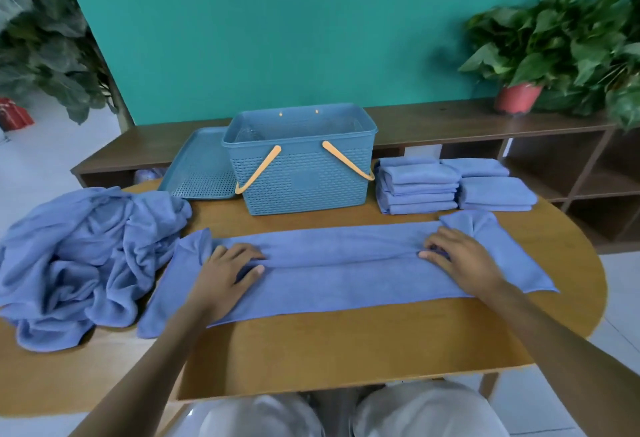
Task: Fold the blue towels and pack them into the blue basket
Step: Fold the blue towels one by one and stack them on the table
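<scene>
Seated at a round wooden table (346, 343), knees just visible at the near edge. Nearest on the tabletop, one blue towel (346, 274) spread lengthwise left to right, already doubled into a long band with a ridge along its middle. Left hand (225, 277) curled around that ridge near the left end, thumb and fingers pinching cloth; right hand (460, 256) pinching the same ridge near the right end, fingers bent into the fabric. Likely step: finishing the lengthwise fold before bringing the ends together. Best done by keeping both pinches level, drawing the band taut so the long edges line up, then smoothing flat before folding across; the flipped-up corners at both ends want tucking first, or the finished packet will bulge. To the left, a heap of unfolded towels (79, 260) crumpled just beside the band's left end and touching it, apt to snag when that end lifts. Farther back, right of centre, folded towels (450, 187) in neat stacks, not yet packed. At the far middle, the blue basket (301, 159) upright and open, orange handles dropped outward, apparently holding nothing, though the bottom sits partly hidden. Its lid (201, 166) leaning against the basket's left side. Beyond, a low wooden shelf (485, 121) bearing a potted plant (554, 45) at far right.
</scene>
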